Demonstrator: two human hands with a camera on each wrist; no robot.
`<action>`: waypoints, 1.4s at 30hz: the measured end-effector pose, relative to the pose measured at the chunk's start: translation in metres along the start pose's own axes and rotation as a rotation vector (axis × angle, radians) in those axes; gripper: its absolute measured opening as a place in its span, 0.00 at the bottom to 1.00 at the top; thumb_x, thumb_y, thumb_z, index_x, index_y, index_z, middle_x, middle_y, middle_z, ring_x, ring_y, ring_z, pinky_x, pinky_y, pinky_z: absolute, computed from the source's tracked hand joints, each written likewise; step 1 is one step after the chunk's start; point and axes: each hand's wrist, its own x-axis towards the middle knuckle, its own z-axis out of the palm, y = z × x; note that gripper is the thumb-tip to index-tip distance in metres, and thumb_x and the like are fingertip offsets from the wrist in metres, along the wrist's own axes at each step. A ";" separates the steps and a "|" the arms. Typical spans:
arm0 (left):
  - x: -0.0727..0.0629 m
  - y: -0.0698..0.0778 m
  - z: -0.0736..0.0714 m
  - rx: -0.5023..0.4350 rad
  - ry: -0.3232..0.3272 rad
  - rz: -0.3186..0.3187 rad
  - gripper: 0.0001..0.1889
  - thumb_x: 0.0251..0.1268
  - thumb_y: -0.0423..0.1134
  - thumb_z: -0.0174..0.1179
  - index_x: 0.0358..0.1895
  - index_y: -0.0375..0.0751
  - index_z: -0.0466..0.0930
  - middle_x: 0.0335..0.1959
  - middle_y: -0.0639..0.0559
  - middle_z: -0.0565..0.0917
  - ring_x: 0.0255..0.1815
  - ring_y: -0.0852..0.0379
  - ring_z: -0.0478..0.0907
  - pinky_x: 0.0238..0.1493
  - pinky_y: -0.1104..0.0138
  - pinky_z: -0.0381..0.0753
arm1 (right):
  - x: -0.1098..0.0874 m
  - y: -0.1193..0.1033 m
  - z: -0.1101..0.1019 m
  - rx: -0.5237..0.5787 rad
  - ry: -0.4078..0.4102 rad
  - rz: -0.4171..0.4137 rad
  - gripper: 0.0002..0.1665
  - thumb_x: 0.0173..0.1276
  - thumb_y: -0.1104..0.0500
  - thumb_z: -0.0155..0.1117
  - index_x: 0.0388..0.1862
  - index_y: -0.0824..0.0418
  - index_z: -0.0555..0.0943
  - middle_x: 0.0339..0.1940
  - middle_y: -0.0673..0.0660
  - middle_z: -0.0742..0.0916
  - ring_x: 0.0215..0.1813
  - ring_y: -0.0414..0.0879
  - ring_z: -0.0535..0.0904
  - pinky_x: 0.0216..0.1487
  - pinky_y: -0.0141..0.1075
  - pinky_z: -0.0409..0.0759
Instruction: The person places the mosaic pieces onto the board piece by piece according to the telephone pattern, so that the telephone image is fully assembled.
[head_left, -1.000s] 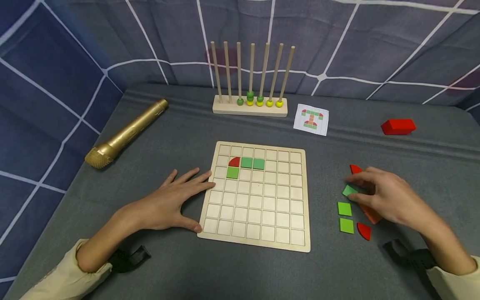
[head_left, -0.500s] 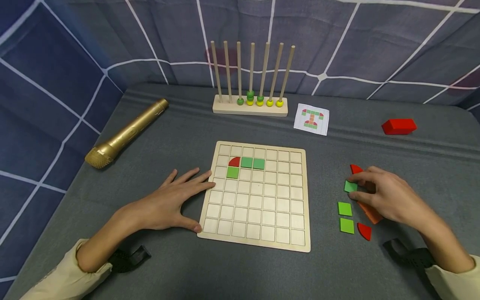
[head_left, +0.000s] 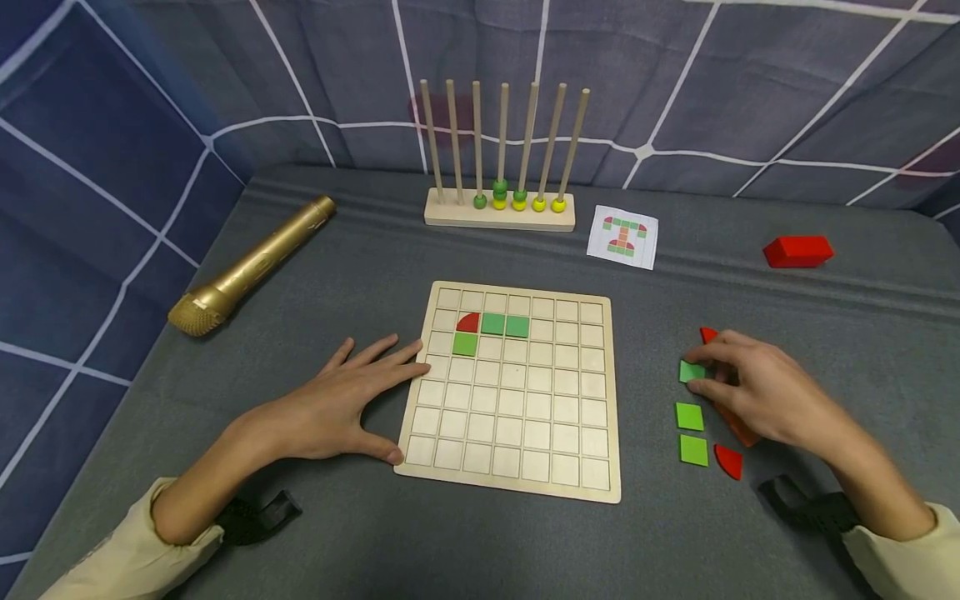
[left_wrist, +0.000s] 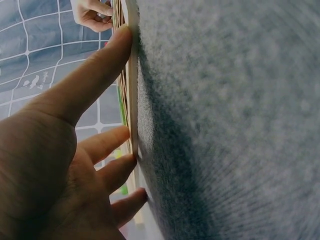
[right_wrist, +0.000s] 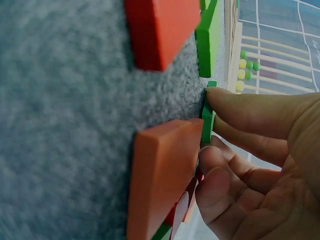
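My left hand (head_left: pixel 341 408) lies spread at the left side of the wooden grid board (head_left: pixel 525 496), thumb and fingertips at its edge. In the left wrist view the thumb (left_wrist: pixel 95 75) presses along the board's rim. On the board sit a red quarter-circle tile (head_left: pixel 468 322), two darker green square tiles (head_left: pixel 492 324) and a lighter green one (head_left: pixel 465 344). To the right of the board, my right hand (head_left: pixel 765 392) pinches a green square tile (head_left: pixel 691 372) between thumb and fingers. The right wrist view shows this green tile (right_wrist: pixel 208 120) held by its edges, next to an orange block (right_wrist: pixel 160 175).
Two light green squares (head_left: pixel 692 433) and a red quarter-circle (head_left: pixel 728 461) lie near the right hand; another red piece (head_left: pixel 707 334) is partly hidden behind it. Farther back stand a peg rack with beads (head_left: pixel 498 215), a pattern card (head_left: pixel 622 237), a red block (head_left: pixel 798 252) and a gold microphone (head_left: pixel 251 268).
The right hand has shifted slightly left, and the green tile in its fingers has turned and moved a little left with it. The left hand and board stay put.
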 end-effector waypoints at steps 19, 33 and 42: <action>0.000 0.000 -0.001 -0.004 -0.004 -0.003 0.55 0.43 0.66 0.72 0.78 0.55 0.58 0.80 0.56 0.48 0.80 0.44 0.39 0.67 0.33 0.32 | 0.019 -0.023 -0.003 0.051 0.090 -0.069 0.15 0.56 0.64 0.77 0.44 0.59 0.87 0.34 0.44 0.81 0.29 0.34 0.70 0.27 0.29 0.67; 0.000 0.001 -0.001 -0.007 -0.002 -0.002 0.55 0.43 0.66 0.72 0.78 0.55 0.58 0.80 0.55 0.48 0.80 0.44 0.39 0.68 0.33 0.32 | 0.086 -0.082 0.016 0.158 -0.015 -0.169 0.13 0.60 0.63 0.74 0.44 0.60 0.86 0.34 0.49 0.82 0.31 0.41 0.73 0.31 0.38 0.69; 0.000 0.000 0.000 -0.003 -0.005 -0.002 0.55 0.43 0.66 0.72 0.78 0.56 0.58 0.80 0.57 0.48 0.80 0.46 0.39 0.68 0.34 0.31 | 0.117 -0.092 0.031 0.196 -0.116 -0.139 0.17 0.60 0.63 0.74 0.49 0.65 0.85 0.37 0.54 0.85 0.35 0.46 0.78 0.36 0.41 0.74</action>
